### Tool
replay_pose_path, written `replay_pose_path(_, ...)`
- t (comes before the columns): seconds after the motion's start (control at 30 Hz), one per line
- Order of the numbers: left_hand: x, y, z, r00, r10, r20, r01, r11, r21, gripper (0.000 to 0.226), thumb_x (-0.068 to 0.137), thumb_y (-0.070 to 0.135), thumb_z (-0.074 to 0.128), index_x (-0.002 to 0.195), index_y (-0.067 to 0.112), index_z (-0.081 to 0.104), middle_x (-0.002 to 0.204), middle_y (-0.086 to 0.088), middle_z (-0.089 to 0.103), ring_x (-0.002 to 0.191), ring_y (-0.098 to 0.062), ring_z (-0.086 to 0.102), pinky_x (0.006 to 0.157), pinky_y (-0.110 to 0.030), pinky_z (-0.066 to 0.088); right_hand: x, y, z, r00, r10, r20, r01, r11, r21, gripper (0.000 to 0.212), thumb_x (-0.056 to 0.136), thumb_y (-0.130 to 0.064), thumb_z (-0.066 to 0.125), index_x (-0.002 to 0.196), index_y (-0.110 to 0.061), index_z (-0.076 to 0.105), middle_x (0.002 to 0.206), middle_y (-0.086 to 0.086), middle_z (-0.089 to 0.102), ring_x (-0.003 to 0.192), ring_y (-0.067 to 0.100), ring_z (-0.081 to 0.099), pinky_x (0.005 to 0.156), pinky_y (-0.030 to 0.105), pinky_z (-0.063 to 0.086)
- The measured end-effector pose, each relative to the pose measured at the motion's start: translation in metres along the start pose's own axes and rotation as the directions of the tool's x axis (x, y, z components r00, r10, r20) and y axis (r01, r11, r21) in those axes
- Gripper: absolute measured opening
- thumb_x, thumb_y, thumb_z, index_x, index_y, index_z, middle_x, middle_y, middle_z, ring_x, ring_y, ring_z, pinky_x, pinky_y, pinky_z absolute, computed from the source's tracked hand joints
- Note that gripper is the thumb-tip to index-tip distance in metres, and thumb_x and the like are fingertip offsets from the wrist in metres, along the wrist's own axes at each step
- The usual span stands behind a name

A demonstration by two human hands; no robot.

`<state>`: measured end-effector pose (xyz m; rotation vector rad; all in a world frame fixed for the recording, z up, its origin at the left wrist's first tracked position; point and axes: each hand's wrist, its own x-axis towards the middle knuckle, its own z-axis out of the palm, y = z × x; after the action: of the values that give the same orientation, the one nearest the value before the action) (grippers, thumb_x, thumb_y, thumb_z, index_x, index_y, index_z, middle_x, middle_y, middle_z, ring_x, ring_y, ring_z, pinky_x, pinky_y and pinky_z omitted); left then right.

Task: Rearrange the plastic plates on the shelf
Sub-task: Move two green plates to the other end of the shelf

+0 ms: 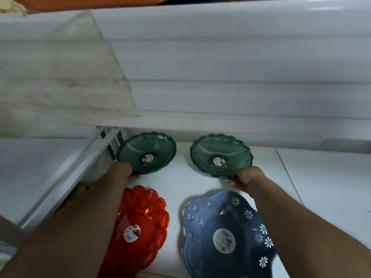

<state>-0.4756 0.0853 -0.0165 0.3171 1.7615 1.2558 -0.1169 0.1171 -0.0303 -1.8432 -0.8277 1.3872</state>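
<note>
Left hand (125, 173), centre-left of frame: grip closed on the near rim of the left green plate (146, 152), which sits on the white shelf (180, 181) beside a white rack (100, 149). Right hand (246, 180), centre-right: grip closed on the near rim of the right green plate (220, 155), apart from its twin. Lower frame: red plate (142, 223) left, partly under the left forearm; blue flower-cut plate (226, 233) right.

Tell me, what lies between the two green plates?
Nothing: the head view shows only bare white shelf between the left green plate and the right green plate.
</note>
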Motion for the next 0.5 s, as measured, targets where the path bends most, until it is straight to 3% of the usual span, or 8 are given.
replay_pose_path(0.1,-0.010,0.002,0.002,1.000,-0.006,0.001,0.006,1.000,-0.027,0.026,0.099,0.000,0.050,0.124,0.000,0.059,0.115,-0.020,0.063,0.109,-0.034,0.064,0.080,-0.037,0.054,-0.002,-0.002,-0.005,0.998,-0.003,-0.056,0.006,0.999,0.047,0.012,0.092,0.005,0.055,0.089,0.003,0.066,0.075,0.019,0.070,0.047,0.023,0.063,0.048,0.031,0.060)
replay_pose_path(0.17,-0.014,0.005,0.000,1.000,0.005,0.005,-0.004,1.000,-0.031,0.027,0.099,0.001,0.052,0.124,-0.001,0.060,0.120,-0.022,0.065,0.099,-0.032,0.066,0.077,-0.037,0.055,-0.008,-0.004,-0.010,0.998,-0.009,-0.067,0.014,0.997,0.070,0.013,0.091,0.007,0.054,0.086,0.002,0.065,0.074,0.019,0.069,0.047,0.024,0.063,0.052,0.032,0.059)
replay_pose_path(0.33,-0.039,0.011,0.005,0.999,0.050,-0.015,-0.050,0.999,-0.001,0.024,0.099,0.002,0.051,0.120,0.000,0.062,0.118,-0.020,0.067,0.077,-0.025,0.066,0.056,-0.035,0.060,-0.028,-0.011,-0.038,0.995,-0.024,-0.097,0.038,0.989,0.143,0.010,0.088,0.003,0.053,0.086,0.001,0.063,0.071,0.017,0.070,0.042,0.023,0.065,0.050,0.029,0.058)
replay_pose_path(0.4,-0.055,0.012,0.011,0.998,0.060,-0.006,-0.060,0.998,0.013,0.021,0.099,0.005,0.054,0.116,0.001,0.064,0.116,-0.019,0.068,0.077,-0.024,0.066,0.048,-0.032,0.061,-0.037,-0.012,-0.056,0.994,-0.035,-0.100,0.052,0.982,0.179,0.012,0.086,-0.001,0.052,0.088,0.001,0.064,0.065,0.015,0.073,0.046,0.025,0.069,0.063,0.036,0.059)
replay_pose_path(0.5,-0.087,0.011,0.027,0.999,0.040,0.024,-0.040,0.999,-0.004,0.022,0.099,0.005,0.053,0.119,0.000,0.063,0.119,-0.021,0.067,0.078,-0.024,0.066,0.059,-0.035,0.063,-0.053,-0.012,-0.091,0.991,-0.051,-0.120,0.078,0.970,0.229,0.013,0.086,-0.002,0.053,0.091,0.002,0.064,0.058,0.012,0.073,0.053,0.028,0.071,0.087,0.047,0.059)
